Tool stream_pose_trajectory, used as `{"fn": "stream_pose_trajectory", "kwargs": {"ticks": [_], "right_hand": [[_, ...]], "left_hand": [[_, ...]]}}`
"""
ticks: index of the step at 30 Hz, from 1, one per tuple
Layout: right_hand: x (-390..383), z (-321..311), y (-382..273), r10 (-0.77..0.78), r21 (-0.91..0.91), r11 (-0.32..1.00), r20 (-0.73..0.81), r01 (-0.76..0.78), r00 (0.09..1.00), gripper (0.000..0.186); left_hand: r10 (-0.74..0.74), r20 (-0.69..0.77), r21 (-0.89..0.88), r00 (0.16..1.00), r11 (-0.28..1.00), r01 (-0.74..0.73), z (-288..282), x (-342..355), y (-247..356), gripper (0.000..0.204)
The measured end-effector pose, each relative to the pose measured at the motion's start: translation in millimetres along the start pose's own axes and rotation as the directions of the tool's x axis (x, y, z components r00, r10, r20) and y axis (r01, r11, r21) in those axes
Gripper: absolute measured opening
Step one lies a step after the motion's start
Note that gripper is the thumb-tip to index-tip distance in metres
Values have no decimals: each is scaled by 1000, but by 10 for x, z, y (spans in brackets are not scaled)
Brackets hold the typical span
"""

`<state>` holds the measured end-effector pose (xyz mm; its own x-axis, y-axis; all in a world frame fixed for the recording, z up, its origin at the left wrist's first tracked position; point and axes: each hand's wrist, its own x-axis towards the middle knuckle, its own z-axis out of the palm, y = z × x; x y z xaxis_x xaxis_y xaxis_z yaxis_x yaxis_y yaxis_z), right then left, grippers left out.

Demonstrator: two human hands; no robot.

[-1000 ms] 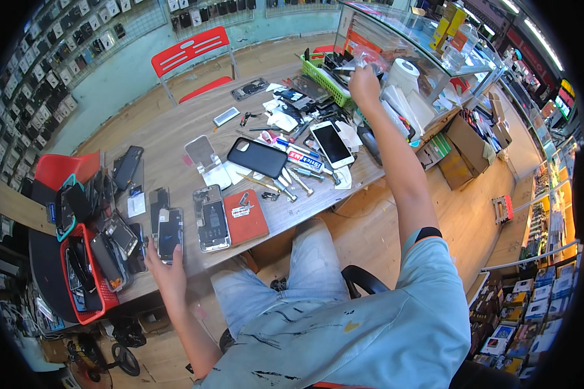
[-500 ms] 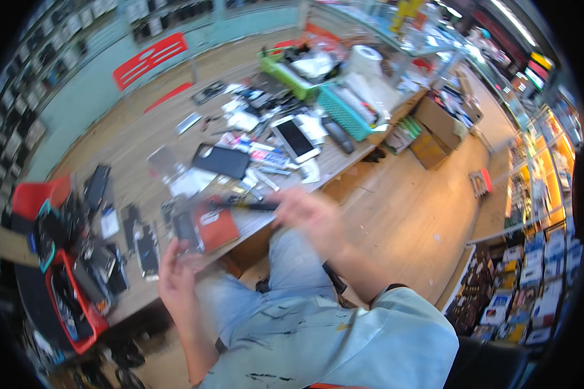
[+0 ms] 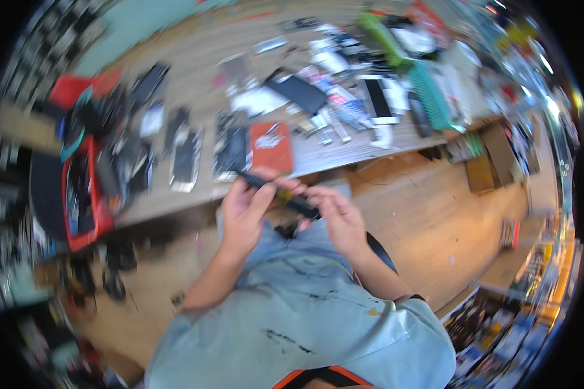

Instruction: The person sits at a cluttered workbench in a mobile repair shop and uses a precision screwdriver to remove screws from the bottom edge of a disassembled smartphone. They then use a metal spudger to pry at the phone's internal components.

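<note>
My left hand and my right hand are both closed on a slim black tool with yellow markings, held slanting over my lap just beyond the desk's front edge; motion blur hides its detail. Above them lie an opened phone and a red pad with small metal bits on it. To the left lies another phone. Further back are a black phone case, a white phone and scattered small tools.
Red basket of phone parts at the desk's left; teal basket and green basket at the right rear. A cardboard box stands on the floor right of the desk. Red chair behind the left end.
My right hand has come down from the green basket to my lap with the black tool. My left hand has left the phone on the desk and joined it. The view has tilted downward.
</note>
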<state>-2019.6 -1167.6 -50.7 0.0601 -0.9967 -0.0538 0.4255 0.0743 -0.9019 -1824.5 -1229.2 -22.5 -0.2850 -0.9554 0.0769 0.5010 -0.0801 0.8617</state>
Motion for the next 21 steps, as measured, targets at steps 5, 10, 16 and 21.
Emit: {"fn": "stream_pose_trajectory", "kwargs": {"ticks": [5,10,16,21], "right_hand": [[-43,103,155,-40,-178,983,70,52,997,37],[-67,105,151,64,-147,988,115,-47,991,51],[-54,161,54,117,-14,993,101,-116,988,55],[-28,82,121,126,-142,984,113,-109,986,52]], "left_hand": [[4,-1,-75,1000,997,-4,-217,-82,-55,31],[10,-13,-75,1000,997,-11,-244,-155,-71,30],[4,-41,-77,999,997,-8,-207,-120,-60,30],[-32,-185,14,982,999,35,-170,-90,-32,26]]}}
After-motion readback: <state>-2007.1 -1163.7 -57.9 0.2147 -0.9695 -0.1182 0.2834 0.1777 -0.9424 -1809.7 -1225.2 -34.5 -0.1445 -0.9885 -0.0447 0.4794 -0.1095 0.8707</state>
